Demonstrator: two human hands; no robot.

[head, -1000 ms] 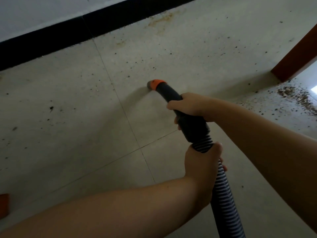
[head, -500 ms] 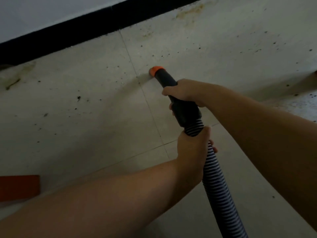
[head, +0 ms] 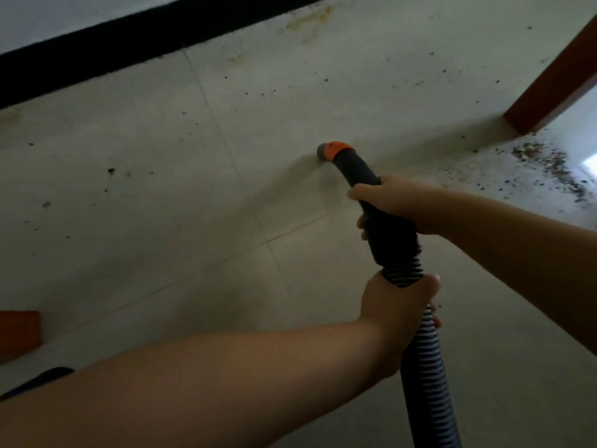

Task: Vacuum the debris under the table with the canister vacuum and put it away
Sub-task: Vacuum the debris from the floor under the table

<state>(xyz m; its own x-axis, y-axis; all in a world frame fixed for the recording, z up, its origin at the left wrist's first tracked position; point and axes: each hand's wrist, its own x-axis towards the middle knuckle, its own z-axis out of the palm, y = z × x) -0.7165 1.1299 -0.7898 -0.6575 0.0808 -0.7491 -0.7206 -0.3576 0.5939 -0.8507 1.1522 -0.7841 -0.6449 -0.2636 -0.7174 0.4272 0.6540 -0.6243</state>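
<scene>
Head view showed, at the far left edge, an orange-brown block (head: 17, 334) that had sat a little lower half a second before, a sign the camera had swung back rightward. Right of it, the tiled floor (head: 145, 195) carried only scattered dark specks. The left hand (head: 395, 315) was wrapped fully round the ribbed hose (head: 426, 367), just behind the dark handle, as it had been a second earlier. Ahead of it, the orange-ringed nozzle (head: 332, 152) touched the floor in mid-scene, now pointing at a tile right of the grout line it had reached half a second before. The right hand (head: 397, 202) was curled round the handle (head: 387, 227), grip unchanged. Farther right, the table leg (head: 555, 79) had returned to sight, and near it lay the thick debris (head: 549, 166), well apart from the nozzle. That heap looked untouched, so the vacuuming seemed far from finished.
</scene>
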